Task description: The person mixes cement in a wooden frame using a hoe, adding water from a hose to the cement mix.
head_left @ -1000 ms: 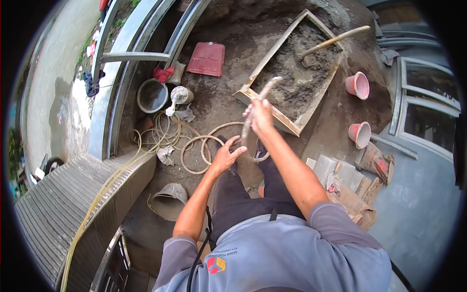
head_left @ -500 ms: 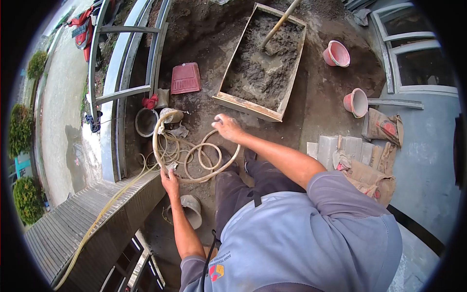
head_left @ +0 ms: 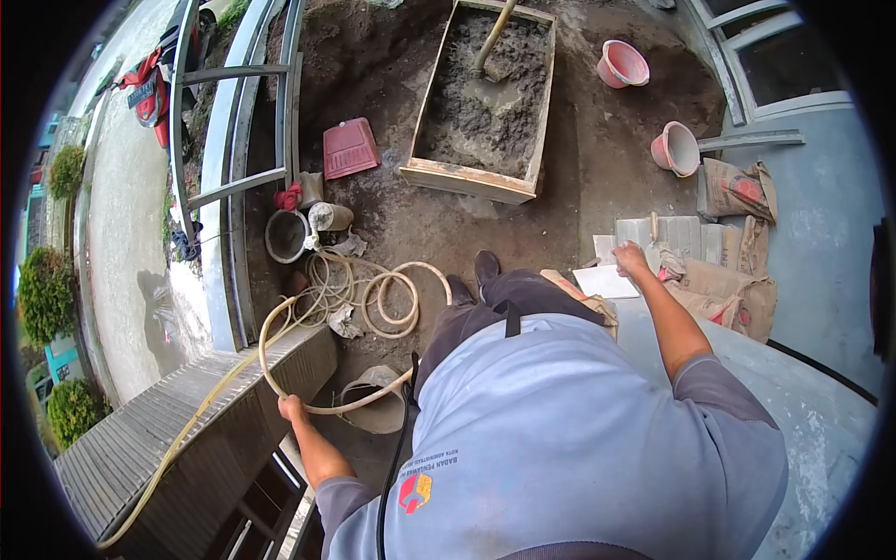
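left hand [head_left: 291, 407]: fist closed round the hose [head_left: 264, 350], low at left beside the ribbed ledge [head_left: 140, 439]
right hand [head_left: 632, 258]: out to the right, resting at the paving blocks [head_left: 686, 238]; fingers look curled, but I cannot tell whether they pinch anything
hose location: one big loop rises from the left hand and arcs back over the grey bucket [head_left: 378, 401]; the rest lies coiled on the dirt by the feet; a long run trails off down the ledge
nearby: mixing box [head_left: 467, 177] with wet mortar further ahead, cement bags [head_left: 733, 191] just past the blocks
grip advice: judged best to hold a firm full-fist grip and take slack from the loose loop, not the tangled coils
risk: the loop could snag on the bucket rim or kink at the tight bend
balance: the arms are spread wide, so the right hand on the blocks likely serves as a brace
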The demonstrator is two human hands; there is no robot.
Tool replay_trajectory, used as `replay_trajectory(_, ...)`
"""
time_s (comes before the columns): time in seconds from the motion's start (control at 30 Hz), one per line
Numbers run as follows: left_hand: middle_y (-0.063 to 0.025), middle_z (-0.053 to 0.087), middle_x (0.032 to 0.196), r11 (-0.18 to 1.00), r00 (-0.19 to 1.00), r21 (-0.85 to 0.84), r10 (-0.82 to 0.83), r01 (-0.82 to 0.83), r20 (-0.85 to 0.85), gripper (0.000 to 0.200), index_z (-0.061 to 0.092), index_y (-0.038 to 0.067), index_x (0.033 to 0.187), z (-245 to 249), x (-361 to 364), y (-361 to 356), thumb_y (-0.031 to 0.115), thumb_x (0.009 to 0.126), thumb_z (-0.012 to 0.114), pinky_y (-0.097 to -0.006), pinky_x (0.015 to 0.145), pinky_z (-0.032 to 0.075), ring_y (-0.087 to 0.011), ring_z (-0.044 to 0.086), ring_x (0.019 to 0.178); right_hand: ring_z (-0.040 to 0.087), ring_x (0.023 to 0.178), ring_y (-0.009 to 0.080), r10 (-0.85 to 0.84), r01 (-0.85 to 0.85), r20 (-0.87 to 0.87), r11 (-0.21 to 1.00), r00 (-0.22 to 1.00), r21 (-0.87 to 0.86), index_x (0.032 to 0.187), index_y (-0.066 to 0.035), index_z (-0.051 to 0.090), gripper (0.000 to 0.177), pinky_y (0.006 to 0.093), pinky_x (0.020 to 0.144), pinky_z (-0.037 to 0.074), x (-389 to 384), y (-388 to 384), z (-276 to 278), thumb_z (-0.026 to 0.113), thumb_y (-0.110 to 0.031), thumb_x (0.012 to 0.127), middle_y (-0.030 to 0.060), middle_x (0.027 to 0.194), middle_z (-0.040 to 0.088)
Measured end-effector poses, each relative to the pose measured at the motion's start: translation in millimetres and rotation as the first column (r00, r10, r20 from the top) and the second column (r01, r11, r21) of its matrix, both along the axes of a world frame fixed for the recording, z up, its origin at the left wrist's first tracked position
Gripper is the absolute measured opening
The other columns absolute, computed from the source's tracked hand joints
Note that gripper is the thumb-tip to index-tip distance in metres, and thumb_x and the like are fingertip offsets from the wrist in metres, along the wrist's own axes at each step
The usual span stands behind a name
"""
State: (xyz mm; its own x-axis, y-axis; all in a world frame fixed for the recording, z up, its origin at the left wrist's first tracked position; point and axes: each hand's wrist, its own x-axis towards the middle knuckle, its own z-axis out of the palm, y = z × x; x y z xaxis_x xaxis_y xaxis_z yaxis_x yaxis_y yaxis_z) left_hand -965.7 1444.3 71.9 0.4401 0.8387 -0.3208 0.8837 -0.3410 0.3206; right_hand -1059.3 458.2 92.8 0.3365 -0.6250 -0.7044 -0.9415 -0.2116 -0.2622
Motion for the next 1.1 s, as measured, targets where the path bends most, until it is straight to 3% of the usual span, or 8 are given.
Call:
replay_trajectory(0.13, -0.0212, 0.072, 0.116, 0.876, 0.886, -0.155, 0.463, -0.456, 0.006, 0.044, 0.067, -0.012, 0.118, -13.8, -23.3, 29.1, 0.011, 0.081, 0.06, -0.0433, 0.091, 0.055, -0.0324, 0.071, 0.107, 0.069, 0.063, 0.0244, 0.014, -0.019, 0.059, 0.996, 0.998, 0.09, 0.11, -0.002, 0.064, 0.032, 0.038, 0.052, 0.06, -27.2, 57.0, 13.7, 0.066, -0.028, 0.091, 0.0138, 0.083, 0.069)
replay_trajectory(0.27, -0.0206, 0.071, 0.121, 0.983, 0.983, -0.077, 0.158, -0.165, -0.092, 0.052, 0.067, -0.015, 0.118, -18.3, -34.1, -30.4, 0.019, 0.079, 0.07, -0.0427, 0.096, 0.052, -0.0328, 0.069, 0.11, 0.07, 0.063, 0.023, 0.059, -0.068, 0.066, 0.988, 0.996, 0.138, 0.109, -0.003, 0.067, 0.031, 0.0376, 0.055, 0.061, -33.1, 98.1, -5.9, 0.069, -0.027, 0.09, 0.0146, 0.085, 0.071)
replay_trajectory(0.4, -0.0217, 0.069, 0.121, 0.941, 0.987, -0.317, 0.08, -0.12, -0.138, 0.057, 0.064, -0.009, 0.125, -15.4, -30.7, -104.5, 0.03, 0.085, 0.075, -0.0447, 0.088, 0.054, -0.0349, 0.068, 0.101, 0.069, 0.061, 0.0213, 0.045, -0.064, 0.099, 0.979, 0.994, 0.195, 0.107, -0.002, 0.068, 0.03, 0.0365, 0.053, 0.059, -29.4, 99.8, -17.6, 0.068, -0.027, 0.091, 0.0142, 0.082, 0.071)
replay_trajectory(0.5, -0.0221, 0.064, 0.127, 0.881, 0.96, -0.466, -0.055, -0.083, -0.276, 0.057, 0.061, -0.001, 0.132, -10.9, -20.8, -146.8, 0.04, 0.092, 0.07, -0.068, 0.088, 0.051, -0.0414, 0.064, 0.108, 0.068, 0.061, 0.0197, 0.036, -0.064, 0.143, 0.978, 0.989, 0.2, 0.105, -0.002, 0.069, 0.03, 0.0358, 0.054, 0.058, -18.8, 91.4, -8.3, 0.066, -0.028, 0.092, 0.0126, 0.08, 0.069)
replay_trajectory(0.9, -0.0183, 0.066, 0.122, 0.783, 0.924, -0.62, -0.206, -0.041, -0.321, 0.054, 0.062, 0.004, 0.132, 5.1, 11.7, -261.8, 0.043, 0.095, 0.067, -0.0631, 0.089, 0.051, -0.0358, 0.065, 0.103, 0.066, 0.061, 0.0193, -0.135, 0.106, 0.073, 0.945, 0.988, 0.309, 0.101, -0.002, 0.066, 0.026, 0.0335, 0.055, 0.058, -13.5, 7.2, -30.9, 0.066, -0.027, 0.095, 0.0088, 0.078, 0.067)
replay_trajectory(1.03, -0.0098, 0.069, 0.095, 0.787, 0.918, -0.616, -0.258, 0.019, -0.302, 0.041, 0.068, 0.007, 0.112, 25.8, 28.0, -292.5, 0.044, 0.093, 0.069, -0.0541, 0.07, 0.056, -0.0255, 0.066, 0.077, 0.066, 0.062, 0.0182, -0.009, -0.021, 0.089, 0.946, 0.996, 0.324, 0.105, -0.002, 0.066, 0.028, 0.0332, 0.055, 0.057, 15.0, -15.6, -57.7, 0.064, -0.029, 0.095, 0.0083, 0.079, 0.067)
replay_trajectory(1.07, -0.0042, 0.065, 0.08, 0.794, 0.929, -0.607, -0.249, 0.034, -0.273, 0.034, 0.069, 0.008, 0.103, 35.5, 34.3, -304.8, 0.041, 0.094, 0.069, -0.0429, 0.058, 0.053, -0.0201, 0.063, 0.066, 0.066, 0.063, 0.0179, 0.012, -0.041, 0.09, 0.944, 0.996, 0.326, 0.105, -0.003, 0.066, 0.028, 0.0325, 0.055, 0.057, 28.3, -17.6, -61.9, 0.064, -0.029, 0.096, 0.0082, 0.081, 0.067)
replay_trajectory(1.1, -0.0035, 0.065, 0.079, 0.784, 0.924, -0.617, -0.28, 0.063, -0.261, 0.032, 0.069, 0.008, 0.101, 44.3, 44.8, -313.4, 0.04, 0.095, 0.069, -0.0397, 0.056, 0.051, -0.019, 0.063, 0.065, 0.066, 0.064, 0.0175, 0.036, -0.064, 0.091, 0.943, 0.995, 0.326, 0.106, -0.003, 0.066, 0.028, 0.0318, 0.056, 0.058, 42.9, -17.6, -63.5, 0.064, -0.029, 0.096, 0.0082, 0.082, 0.067)
